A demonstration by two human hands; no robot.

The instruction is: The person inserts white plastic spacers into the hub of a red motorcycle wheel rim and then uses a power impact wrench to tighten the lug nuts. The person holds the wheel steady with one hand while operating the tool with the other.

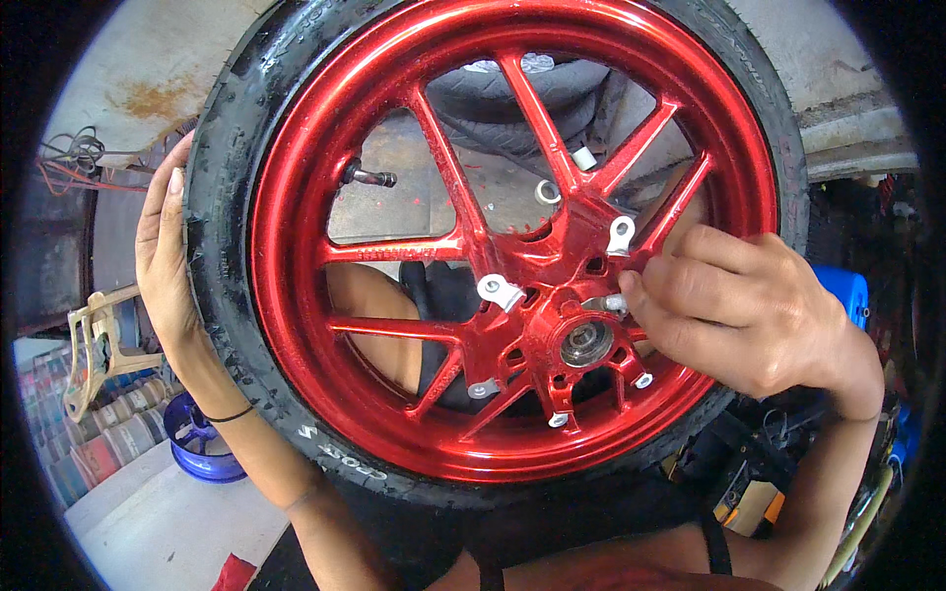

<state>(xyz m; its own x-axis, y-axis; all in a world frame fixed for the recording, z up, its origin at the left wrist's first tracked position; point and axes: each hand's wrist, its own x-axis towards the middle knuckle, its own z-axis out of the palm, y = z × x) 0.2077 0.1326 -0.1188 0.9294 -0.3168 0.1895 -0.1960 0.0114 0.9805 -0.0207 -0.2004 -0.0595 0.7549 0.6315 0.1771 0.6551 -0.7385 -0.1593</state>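
A glossy red spoked motorcycle wheel [434,458] with a black tire [232,266] stands close in front of me and fills the middle of the head view. My left hand [166,236] grips the tire's outer tread at the left. At the hub, my right hand [734,305] is closed in a pinch, its fingertips at a small whitish-grey piece [606,303] beside the round bearing [585,345]. What lies between those fingers is partly hidden. White patches cover several mounting points, among them a white-covered lug [501,292] and another white lug [621,235]. A valve stem [374,178] juts from the rim.
Through the spokes show dark tires [532,103] on the floor, plus a white ring [548,191] and a small white cylinder [585,158]. To the left are a blue rim [202,443], a beige frame-like part [94,345] and several spools or cans. A blue object [843,294] is at the right.
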